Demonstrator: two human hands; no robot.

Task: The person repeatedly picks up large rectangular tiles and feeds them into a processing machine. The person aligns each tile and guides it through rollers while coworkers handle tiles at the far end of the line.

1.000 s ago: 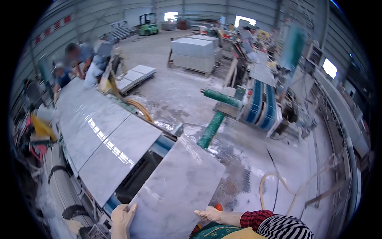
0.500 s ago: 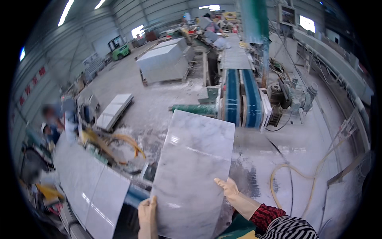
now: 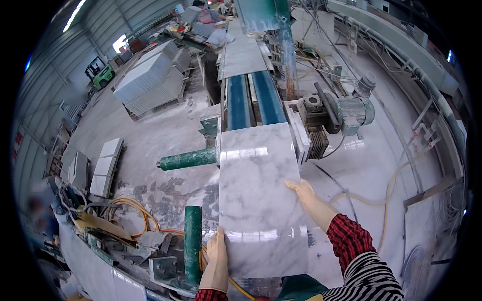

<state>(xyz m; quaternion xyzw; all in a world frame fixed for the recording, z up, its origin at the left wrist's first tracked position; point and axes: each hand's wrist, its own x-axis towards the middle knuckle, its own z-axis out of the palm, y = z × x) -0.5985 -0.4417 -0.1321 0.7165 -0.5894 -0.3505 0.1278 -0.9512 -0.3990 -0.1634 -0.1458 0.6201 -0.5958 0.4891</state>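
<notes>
A polished white marble slab (image 3: 258, 195) with grey veins lies between my hands. My left hand (image 3: 216, 256), in a cream rubber glove, is closed on its left edge near the close end. Farther up, my right hand (image 3: 307, 196), gloved alike, grips the right edge with the thumb over the top face; the fingers beneath are hidden. The slab's far edge reaches over the near end of the two blue conveyor belts (image 3: 269, 98). Another pale slab (image 3: 245, 57) lies farther along the belts.
A motor (image 3: 354, 115) stands right of the belts. Green rollers (image 3: 188, 158) (image 3: 193, 241) stick out at the left. Stacked slabs (image 3: 150, 75), yellow hoses (image 3: 135, 205) and a green forklift (image 3: 103, 75) are farther left. A cable (image 3: 336, 183) crosses the floor at right.
The slab has moved forward, its far edge now over the belt end. Both hands have moved with it, still on its edges. My view has turned to the right.
</notes>
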